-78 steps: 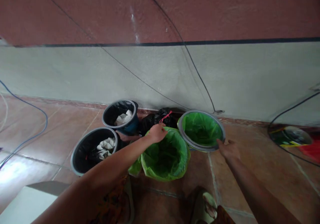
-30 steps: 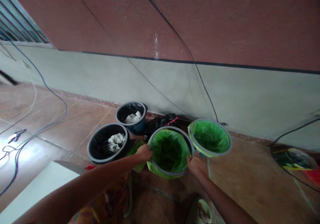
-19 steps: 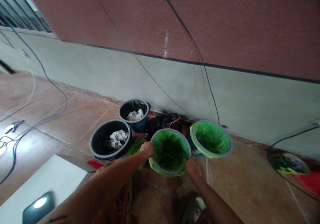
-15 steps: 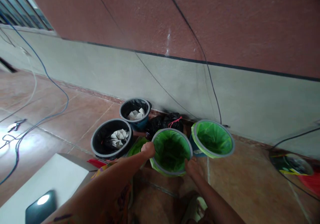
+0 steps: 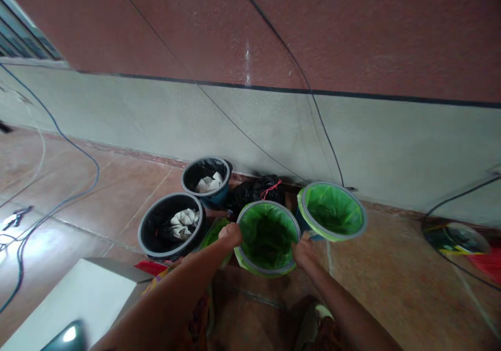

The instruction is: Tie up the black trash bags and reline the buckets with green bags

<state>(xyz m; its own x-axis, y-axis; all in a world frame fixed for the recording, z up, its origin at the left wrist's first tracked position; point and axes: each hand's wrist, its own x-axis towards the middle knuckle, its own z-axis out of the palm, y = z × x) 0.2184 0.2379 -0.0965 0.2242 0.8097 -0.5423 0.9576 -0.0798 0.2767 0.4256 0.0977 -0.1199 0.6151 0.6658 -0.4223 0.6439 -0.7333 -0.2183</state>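
Note:
In the head view, a trash bin (image 5: 268, 238) with a grey rim and a green bag lining it stands in front of me. My left hand (image 5: 231, 234) is closed on the left side of its rim, the fingers wrapped over the edge. On the right side, my right hand (image 5: 304, 252) grips the rim too, its fingertips partly hidden. The green bag is folded outward below the rim. Close by on the right is a second green-lined bin (image 5: 332, 210). Part of another green bag (image 5: 214, 232) shows beside my left wrist.
Two black-lined bins, a nearer one (image 5: 151, 232) and a farther one (image 5: 187, 177), hold crumpled white paper. Tied black bags (image 5: 270, 188) lie against the wall. A white box (image 5: 78, 301) bearing a phone (image 5: 67, 339) stands at lower left. A blue cable (image 5: 58, 126) crosses the floor.
The view has shifted slightly. My right hand has moved a little up along the bin's right rim, and my left hand stays on the left rim.

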